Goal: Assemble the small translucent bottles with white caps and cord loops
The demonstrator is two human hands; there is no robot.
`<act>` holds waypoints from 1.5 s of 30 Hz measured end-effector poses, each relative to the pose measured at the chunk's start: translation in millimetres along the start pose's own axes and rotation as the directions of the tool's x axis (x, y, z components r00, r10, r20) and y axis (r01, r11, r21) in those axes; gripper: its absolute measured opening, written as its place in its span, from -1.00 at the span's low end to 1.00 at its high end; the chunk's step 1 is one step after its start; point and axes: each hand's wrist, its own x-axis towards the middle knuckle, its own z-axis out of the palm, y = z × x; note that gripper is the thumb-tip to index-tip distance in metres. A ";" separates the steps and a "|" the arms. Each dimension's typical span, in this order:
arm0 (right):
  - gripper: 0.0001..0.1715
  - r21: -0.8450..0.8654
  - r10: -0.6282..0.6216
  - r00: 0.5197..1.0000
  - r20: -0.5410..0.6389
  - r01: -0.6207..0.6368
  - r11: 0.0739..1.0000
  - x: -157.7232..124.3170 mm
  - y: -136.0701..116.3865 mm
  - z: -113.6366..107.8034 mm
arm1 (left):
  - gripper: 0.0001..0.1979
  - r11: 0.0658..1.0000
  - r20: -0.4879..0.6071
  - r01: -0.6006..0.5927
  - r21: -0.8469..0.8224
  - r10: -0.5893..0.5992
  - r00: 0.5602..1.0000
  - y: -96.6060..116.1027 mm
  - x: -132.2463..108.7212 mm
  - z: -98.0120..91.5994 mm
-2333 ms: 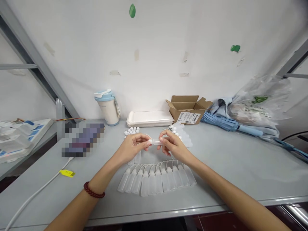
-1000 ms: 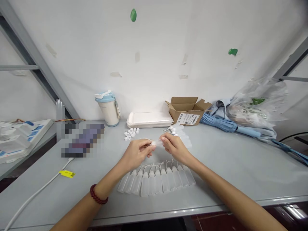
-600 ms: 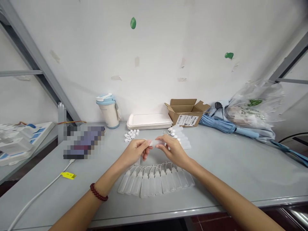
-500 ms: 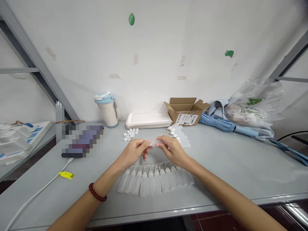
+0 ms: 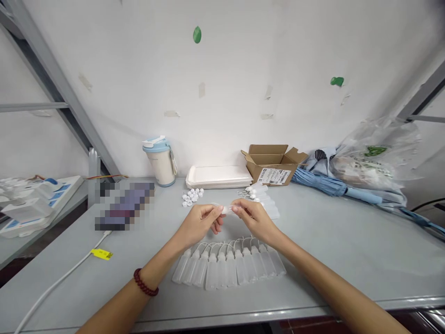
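My left hand (image 5: 203,222) is closed on a small translucent plastic squeeze bottle (image 5: 226,209), which lies sideways above the desk. My right hand (image 5: 255,219) pinches the end toward the right, thumb and fingers together. Much of the bottle is hidden by my fingers. Below my hands, a row of similar bottles (image 5: 221,271) with thin bent spout tubes lies fanned out. Behind my left hand sits a cluster of small white caps (image 5: 192,196). Several more bottles, with white caps at their necks (image 5: 266,202), lie behind my right hand.
White flat trays (image 5: 220,176) are stacked by the wall, beside an open cardboard box (image 5: 274,169). A tumbler (image 5: 160,162) stands left of them. On the left lies a blurred-out device (image 5: 127,206) with a white cable (image 5: 66,278). A blue umbrella (image 5: 320,182) and plastic bag (image 5: 371,160) are at right.
The whole view has shifted slightly. My right hand has turned a little at its end of the bottle, and both hands still hold it in about the same place.
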 end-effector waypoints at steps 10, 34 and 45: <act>-0.54 0.195 0.097 0.992 0.086 -0.112 0.974 -2.3 -1.4 3.0 | -0.71 0.999 0.005 0.014 -0.029 -0.014 1.000 4.8 -6.0 1.6; -0.46 0.322 0.184 0.964 0.192 -0.239 0.916 2.0 2.8 4.9 | -0.60 0.851 -0.032 -0.164 0.499 0.207 0.978 -4.7 -5.4 9.3; -0.75 -0.345 -0.112 0.946 -0.303 0.001 0.939 23.9 59.1 -48.2 | -0.77 0.530 -0.285 0.094 0.843 0.292 0.913 -31.3 13.3 -62.7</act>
